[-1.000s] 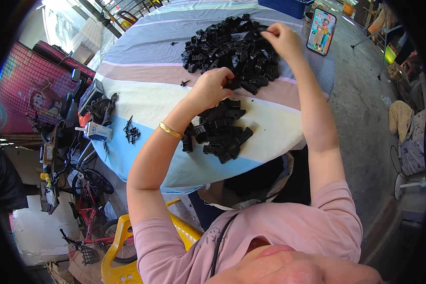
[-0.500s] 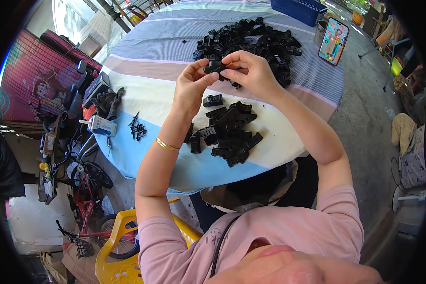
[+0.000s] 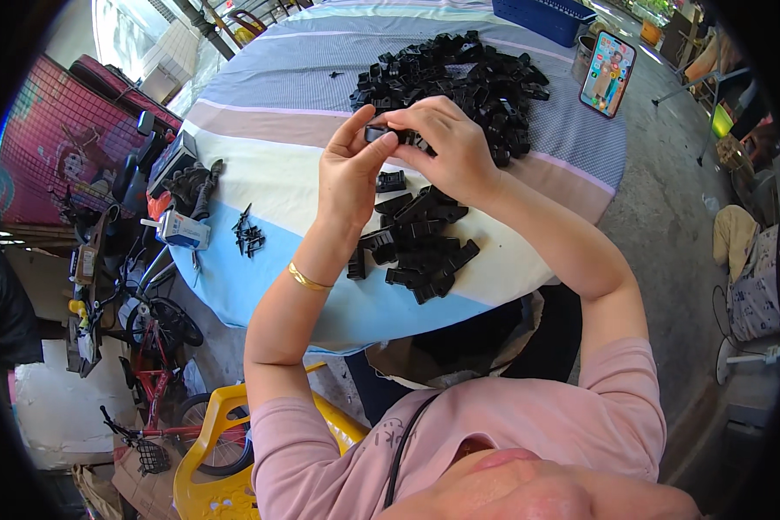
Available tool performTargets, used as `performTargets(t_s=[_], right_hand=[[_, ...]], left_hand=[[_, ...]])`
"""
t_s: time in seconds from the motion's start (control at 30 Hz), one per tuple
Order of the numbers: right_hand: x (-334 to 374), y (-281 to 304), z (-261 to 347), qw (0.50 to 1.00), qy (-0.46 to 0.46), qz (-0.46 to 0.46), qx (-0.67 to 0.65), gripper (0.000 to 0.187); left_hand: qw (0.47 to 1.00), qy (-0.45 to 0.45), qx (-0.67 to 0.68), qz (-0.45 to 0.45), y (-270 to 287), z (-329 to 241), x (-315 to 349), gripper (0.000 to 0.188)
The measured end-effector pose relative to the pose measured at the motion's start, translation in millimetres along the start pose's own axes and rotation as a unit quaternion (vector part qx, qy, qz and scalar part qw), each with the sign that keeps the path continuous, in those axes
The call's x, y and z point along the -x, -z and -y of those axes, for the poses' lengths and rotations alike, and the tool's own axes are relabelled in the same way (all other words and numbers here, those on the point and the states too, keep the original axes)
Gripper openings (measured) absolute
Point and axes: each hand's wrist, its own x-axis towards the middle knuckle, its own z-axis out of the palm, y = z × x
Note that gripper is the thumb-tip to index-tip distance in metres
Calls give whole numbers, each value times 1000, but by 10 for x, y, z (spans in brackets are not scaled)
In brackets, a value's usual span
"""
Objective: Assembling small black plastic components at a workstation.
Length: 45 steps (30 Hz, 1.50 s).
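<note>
Between both hands is a small black plastic part (image 3: 376, 133), held above the cloth-covered table. My left hand (image 3: 348, 169) pinches its left end between thumb and fingers. Over its right side curl the fingers of my right hand (image 3: 449, 143), hiding much of it. Just beyond the hands spreads a large heap of similar black parts (image 3: 451, 74). Closer to me lies a smaller pile of black parts (image 3: 425, 247), with a single black part (image 3: 391, 181) beside it, under my wrists.
Small black pins (image 3: 249, 236) lie on the striped tablecloth (image 3: 260, 147) at the left, near a white-and-blue box (image 3: 182, 230) and dark gloves (image 3: 191, 186). A phone (image 3: 608, 75) stands at the right edge by a blue basket (image 3: 546, 19). An open bag (image 3: 459, 351) sits at my lap.
The black part has been turned in my fingers. My right hand has tilted and closed further over it, and my left hand has shifted slightly.
</note>
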Motion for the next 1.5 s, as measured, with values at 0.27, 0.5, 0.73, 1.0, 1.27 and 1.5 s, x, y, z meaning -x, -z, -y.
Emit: performTargets(t_s=[0.27, 0.5, 0.73, 1.0, 1.27, 1.5], right_hand=[[-124, 259, -570, 967, -221, 18, -128, 27], [231, 425, -1442, 937, -195, 170, 234, 27], [90, 460, -1208, 921, -291, 222, 137, 31], [63, 430, -1110, 972, -217, 59, -67, 31], [-14, 122, -317, 963, -194, 101, -159, 31], [8, 116, -324, 947, -215, 161, -179, 33]], left_hand=[[910, -69, -387, 129, 96, -381, -92, 53], [716, 1, -587, 379, 101, -432, -69, 31], [683, -228, -636, 278, 89, 138, -561, 28], [757, -79, -605, 235, 36, 149, -499, 26], [940, -34, -327, 95, 1, 83, -301, 36], [984, 19, -171, 52, 89, 80, -256, 36]])
